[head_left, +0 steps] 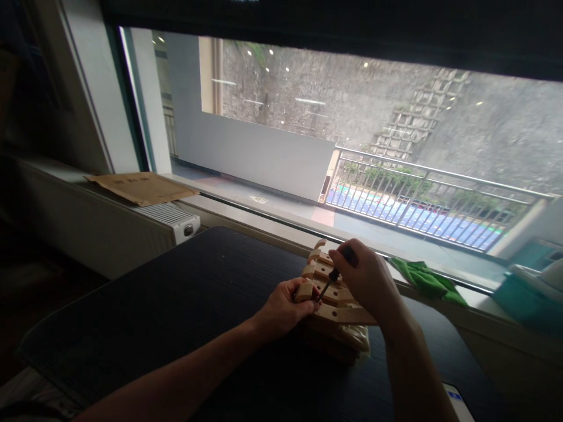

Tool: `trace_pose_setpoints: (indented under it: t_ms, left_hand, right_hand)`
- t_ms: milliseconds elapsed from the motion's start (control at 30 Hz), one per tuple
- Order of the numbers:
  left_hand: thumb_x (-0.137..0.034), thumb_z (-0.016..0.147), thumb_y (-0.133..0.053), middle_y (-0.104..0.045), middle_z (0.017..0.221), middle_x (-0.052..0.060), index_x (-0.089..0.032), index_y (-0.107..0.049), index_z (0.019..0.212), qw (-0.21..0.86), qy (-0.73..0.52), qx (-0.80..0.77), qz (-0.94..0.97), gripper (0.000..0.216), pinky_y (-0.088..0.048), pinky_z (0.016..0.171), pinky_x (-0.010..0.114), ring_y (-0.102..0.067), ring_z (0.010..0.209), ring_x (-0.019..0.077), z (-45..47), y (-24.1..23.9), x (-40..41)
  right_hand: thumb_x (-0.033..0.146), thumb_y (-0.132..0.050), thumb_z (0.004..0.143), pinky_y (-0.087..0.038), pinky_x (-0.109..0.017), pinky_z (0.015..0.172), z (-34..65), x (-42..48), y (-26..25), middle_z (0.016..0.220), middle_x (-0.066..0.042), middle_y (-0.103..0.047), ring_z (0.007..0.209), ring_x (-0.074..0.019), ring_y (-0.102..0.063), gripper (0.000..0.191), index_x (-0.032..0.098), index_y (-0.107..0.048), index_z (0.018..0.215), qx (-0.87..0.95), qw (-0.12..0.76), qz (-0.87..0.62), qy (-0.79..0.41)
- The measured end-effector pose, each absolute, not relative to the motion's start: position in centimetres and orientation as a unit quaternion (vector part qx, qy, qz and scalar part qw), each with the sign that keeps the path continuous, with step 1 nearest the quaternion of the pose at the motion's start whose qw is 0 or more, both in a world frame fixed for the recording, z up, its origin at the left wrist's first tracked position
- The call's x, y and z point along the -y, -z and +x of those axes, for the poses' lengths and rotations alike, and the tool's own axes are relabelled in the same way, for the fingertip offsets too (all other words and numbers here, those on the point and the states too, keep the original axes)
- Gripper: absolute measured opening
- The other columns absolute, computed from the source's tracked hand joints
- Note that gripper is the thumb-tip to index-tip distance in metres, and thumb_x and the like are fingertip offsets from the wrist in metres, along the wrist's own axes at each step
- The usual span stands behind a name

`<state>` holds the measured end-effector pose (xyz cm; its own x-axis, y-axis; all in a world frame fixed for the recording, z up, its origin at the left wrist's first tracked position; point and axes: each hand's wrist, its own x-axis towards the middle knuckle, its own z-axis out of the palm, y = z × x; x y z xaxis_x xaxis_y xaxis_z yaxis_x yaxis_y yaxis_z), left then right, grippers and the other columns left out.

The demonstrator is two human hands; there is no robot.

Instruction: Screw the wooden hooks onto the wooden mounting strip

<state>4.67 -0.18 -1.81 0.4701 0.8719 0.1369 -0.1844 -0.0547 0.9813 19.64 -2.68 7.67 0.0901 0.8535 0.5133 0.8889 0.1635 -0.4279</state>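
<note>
A pale wooden assembly [334,305] of several notched slats lies on the dark table [176,316] in front of me. My left hand [285,306] is closed around a small wooden block at the assembly's left end. My right hand [365,275] grips a small dark-handled screwdriver [332,276], whose thin shaft slants down to the wood beside my left fingers. Clear plastic wrap [358,339] lies under the assembly's near right side.
A green cloth [424,280] lies on the window sill to the right, with a teal box [528,299] beyond it. Flat cardboard [141,187] rests on a white radiator [176,220] at the left. A phone corner [457,401] shows at the lower right. A large window fills the far side.
</note>
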Motion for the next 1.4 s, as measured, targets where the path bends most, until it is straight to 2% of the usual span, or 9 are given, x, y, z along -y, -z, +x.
trace_pose_setpoints:
  t_ms: [100,233,300,467,633,867,1033,1200,1400]
  left_hand:
    - [-0.02,0.064,-0.071,-0.058,0.07,-0.003,-0.014,-0.062,0.074,0.629,-0.424,-0.288,0.585,0.015,-0.039,0.065,0.021,-0.049,0.066,0.0104,4.7,1.8,0.2]
    - [-0.022,0.063,-0.071,-0.061,0.072,-0.001,-0.015,-0.061,0.074,0.638,-0.421,-0.284,0.579,0.016,-0.04,0.067,0.022,-0.052,0.067,0.0117,4.7,1.8,0.2]
    - [-0.022,0.063,-0.072,-0.062,0.073,0.0,-0.015,-0.062,0.074,0.636,-0.418,-0.287,0.581,0.017,-0.04,0.067,0.022,-0.053,0.068,0.012,4.7,1.7,0.2]
    - [-0.023,0.063,-0.072,-0.058,0.071,-0.002,-0.015,-0.062,0.072,0.629,-0.42,-0.288,0.587,0.016,-0.039,0.064,0.021,-0.05,0.066,0.011,4.6,1.6,0.3]
    - [-0.022,0.064,-0.07,-0.056,0.07,-0.003,-0.015,-0.061,0.074,0.619,-0.418,-0.294,0.596,0.015,-0.039,0.064,0.021,-0.049,0.066,0.0108,4.6,1.8,0.2]
    - [-0.024,0.064,-0.071,-0.059,0.072,-0.002,-0.015,-0.062,0.074,0.623,-0.418,-0.292,0.593,0.017,-0.04,0.065,0.021,-0.051,0.067,0.0116,4.6,1.6,0.2]
    - [-0.023,0.064,-0.071,-0.058,0.071,-0.002,-0.015,-0.062,0.073,0.632,-0.414,-0.291,0.586,0.016,-0.039,0.062,0.021,-0.05,0.065,0.0105,4.6,1.6,0.2]
    - [-0.023,0.061,-0.073,-0.059,0.069,-0.003,-0.015,-0.062,0.072,0.627,-0.422,-0.293,0.585,0.017,-0.039,0.062,0.021,-0.05,0.065,0.0109,4.6,1.5,0.3]
    - [-0.022,0.06,-0.073,-0.061,0.071,-0.001,-0.014,-0.062,0.074,0.636,-0.42,-0.29,0.579,0.019,-0.041,0.065,0.023,-0.052,0.067,0.0121,4.7,1.5,0.4]
  right_hand:
    - [0.042,-0.047,0.083,-0.03,-0.026,0.051,19.4,2.6,-7.6,0.052,0.002,-0.055,0.049,-0.0135,-0.046,0.025,0.021,-0.053,0.071,0.66,0.338,-0.669,0.044]
    - [0.035,-0.049,0.083,-0.033,-0.026,0.055,18.9,3.4,-8.2,0.07,0.001,-0.065,0.057,-0.0143,-0.054,0.019,0.024,-0.059,0.095,0.709,0.336,-0.62,0.005]
    - [0.032,-0.051,0.082,-0.033,-0.025,0.054,18.8,3.8,-8.4,0.069,0.002,-0.064,0.055,-0.0136,-0.054,0.022,0.026,-0.059,0.101,0.725,0.339,-0.6,-0.01]
    - [0.036,-0.052,0.08,-0.032,-0.025,0.051,19.0,3.8,-8.4,0.061,0.002,-0.06,0.052,-0.0123,-0.051,0.017,0.022,-0.059,0.087,0.719,0.343,-0.604,-0.005]
    - [0.041,-0.049,0.081,-0.029,-0.025,0.05,19.5,2.8,-7.7,0.056,0.002,-0.055,0.051,-0.014,-0.047,0.021,0.021,-0.052,0.075,0.677,0.329,-0.657,0.032]
    - [0.031,-0.048,0.081,-0.032,-0.025,0.053,19.0,3.4,-7.9,0.065,0.002,-0.062,0.054,-0.0129,-0.052,0.018,0.024,-0.06,0.092,0.711,0.35,-0.61,0.007]
    - [0.034,-0.051,0.08,-0.029,-0.024,0.05,18.7,3.6,-8.1,0.057,0.004,-0.058,0.05,-0.0117,-0.049,0.016,0.025,-0.063,0.084,0.723,0.33,-0.607,0.023]
    - [0.034,-0.051,0.079,-0.029,-0.025,0.051,19.1,2.7,-7.6,0.056,0.002,-0.059,0.051,-0.0134,-0.051,0.015,0.022,-0.061,0.079,0.688,0.354,-0.632,0.038]
    - [0.037,-0.049,0.081,-0.03,-0.025,0.053,19.1,3.1,-7.8,0.059,0.002,-0.061,0.053,-0.014,-0.052,0.019,0.023,-0.061,0.084,0.693,0.334,-0.638,0.041]
